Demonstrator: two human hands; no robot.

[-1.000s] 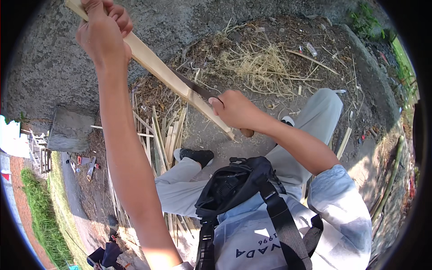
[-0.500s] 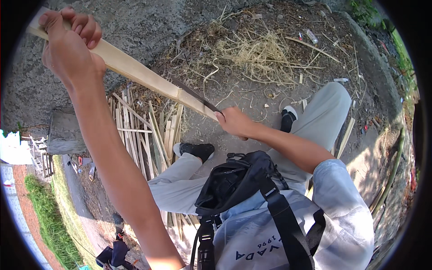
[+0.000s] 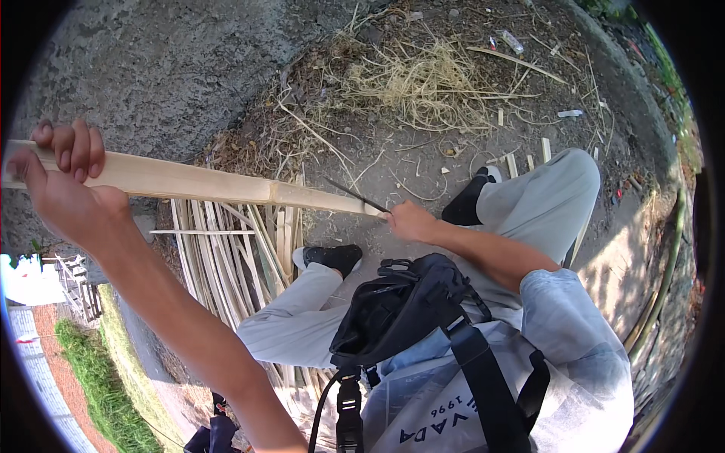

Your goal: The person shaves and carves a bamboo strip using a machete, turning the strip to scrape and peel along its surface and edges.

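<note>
A long, pale bamboo strip (image 3: 196, 178) with a node partway along stretches across the view, almost level. My left hand (image 3: 75, 189) is closed around its far-left end, the arm reaching out. At the strip's other end my right hand (image 3: 411, 222) grips a knife, whose dark narrow blade (image 3: 355, 196) lies against the strip and slants up to the left. The knife's handle is hidden in my fist. Whether the right fingers also touch the strip's tip, I cannot tell.
A pile of split bamboo strips (image 3: 226, 257) lies beside my left leg. Curly shavings (image 3: 430, 83) are heaped on the ground ahead, near a clear plastic bottle (image 3: 512, 41). A black bag (image 3: 393, 302) hangs at my front. A concrete slab (image 3: 174, 68) is at upper left.
The bamboo strip has swung from a steep slant to nearly level. My left hand has moved down and further left with it; my right hand has shifted slightly right and down with the knife.
</note>
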